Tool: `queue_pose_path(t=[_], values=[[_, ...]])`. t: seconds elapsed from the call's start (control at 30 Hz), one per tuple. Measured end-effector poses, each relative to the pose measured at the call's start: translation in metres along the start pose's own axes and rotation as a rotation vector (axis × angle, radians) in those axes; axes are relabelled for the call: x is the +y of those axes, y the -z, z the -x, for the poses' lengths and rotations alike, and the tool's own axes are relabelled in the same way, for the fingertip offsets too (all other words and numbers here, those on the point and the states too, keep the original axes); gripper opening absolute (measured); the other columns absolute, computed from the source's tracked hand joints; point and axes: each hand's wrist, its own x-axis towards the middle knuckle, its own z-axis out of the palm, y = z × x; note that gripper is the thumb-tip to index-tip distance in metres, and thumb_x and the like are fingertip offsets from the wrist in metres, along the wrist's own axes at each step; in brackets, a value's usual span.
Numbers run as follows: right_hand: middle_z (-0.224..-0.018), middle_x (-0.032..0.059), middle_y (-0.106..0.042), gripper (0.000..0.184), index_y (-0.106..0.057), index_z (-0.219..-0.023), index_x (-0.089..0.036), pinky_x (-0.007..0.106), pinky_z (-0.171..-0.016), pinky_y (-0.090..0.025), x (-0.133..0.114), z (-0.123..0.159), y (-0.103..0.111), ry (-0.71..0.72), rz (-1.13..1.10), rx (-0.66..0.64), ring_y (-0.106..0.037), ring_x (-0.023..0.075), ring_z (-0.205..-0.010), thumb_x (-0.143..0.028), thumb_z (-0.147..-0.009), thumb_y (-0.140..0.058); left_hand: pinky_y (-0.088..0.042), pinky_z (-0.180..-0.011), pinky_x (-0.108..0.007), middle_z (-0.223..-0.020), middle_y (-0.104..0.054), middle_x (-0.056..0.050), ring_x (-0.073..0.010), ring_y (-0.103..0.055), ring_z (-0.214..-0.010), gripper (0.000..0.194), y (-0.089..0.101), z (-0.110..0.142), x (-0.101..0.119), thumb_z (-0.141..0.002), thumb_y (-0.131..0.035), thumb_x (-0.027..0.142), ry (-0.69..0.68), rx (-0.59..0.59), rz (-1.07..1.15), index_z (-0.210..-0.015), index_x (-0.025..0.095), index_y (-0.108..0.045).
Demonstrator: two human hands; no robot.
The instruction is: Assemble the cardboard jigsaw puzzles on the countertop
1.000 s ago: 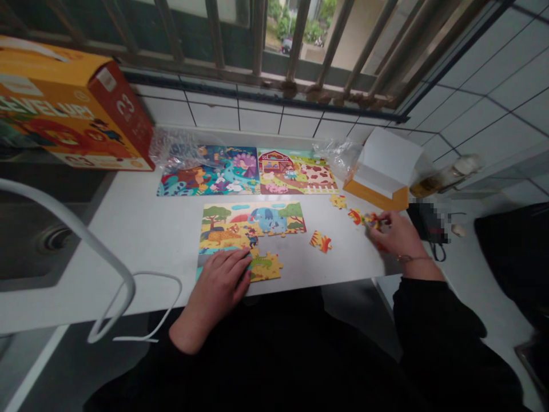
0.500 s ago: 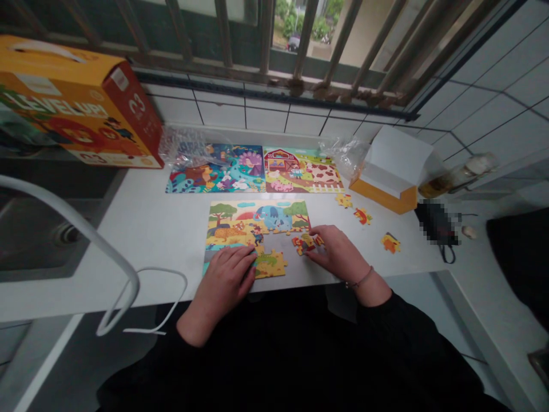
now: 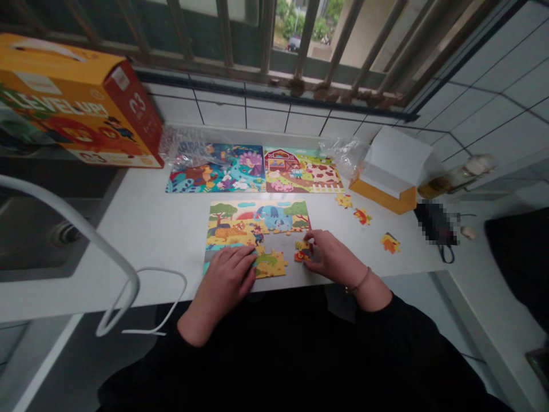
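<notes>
Jigsaw piece [image 3: 302, 252] is getting pinched in right hand [image 3: 338, 258] at the part-built puzzle [image 3: 253, 220]; open left hand [image 3: 225, 292] is pressing flat, and slipping could knock joined pieces apart.

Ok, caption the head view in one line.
Left hand rests on a half-built animal jigsaw puzzle while the right hand holds a loose piece.

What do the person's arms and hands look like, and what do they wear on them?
The left hand and the right hand are bare, with no gloves. Black long sleeves cover the arms and end short of the wrists. A thin bracelet circles the right wrist; none shows on the left wrist.
</notes>
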Motion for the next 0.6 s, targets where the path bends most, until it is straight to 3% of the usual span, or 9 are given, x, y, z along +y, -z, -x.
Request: queue_pose_path(t=[0.4, 0.6], values=[[-0.118, 0.009, -0.074, 0.05, -0.064, -0.131, -0.026, 0.048, -0.095, -0.058, 0.021, -0.02, 0.009, 0.073, 0.093, 0.0, -0.069, 0.032, -0.108, -0.018, -0.085, -0.079, -0.052, -0.114, -0.058, -0.147, -0.073, -0.011, -0.0331, -0.067, -0.131, 0.03, 0.0, 0.0, 0.0, -0.106, -0.062, 0.022, 0.009, -0.002, 0.006, -0.134, 0.022, -0.071], [-0.139, 0.0107, -0.074, 0.04, -0.07, -0.132, -0.026, 0.054, -0.106, -0.056, 0.018, -0.017, 0.014, 0.156, 0.161, -0.046, -0.067, 0.0333, -0.125, -0.017, -0.093, -0.073, -0.052, -0.114, -0.058, -0.147, -0.073, -0.012, -0.0338, -0.067, -0.13, 0.029, -0.001, 0.0, 0.0, -0.106, -0.062, 0.022, 0.007, 0.001, -0.003, -0.134, 0.021, -0.071]])
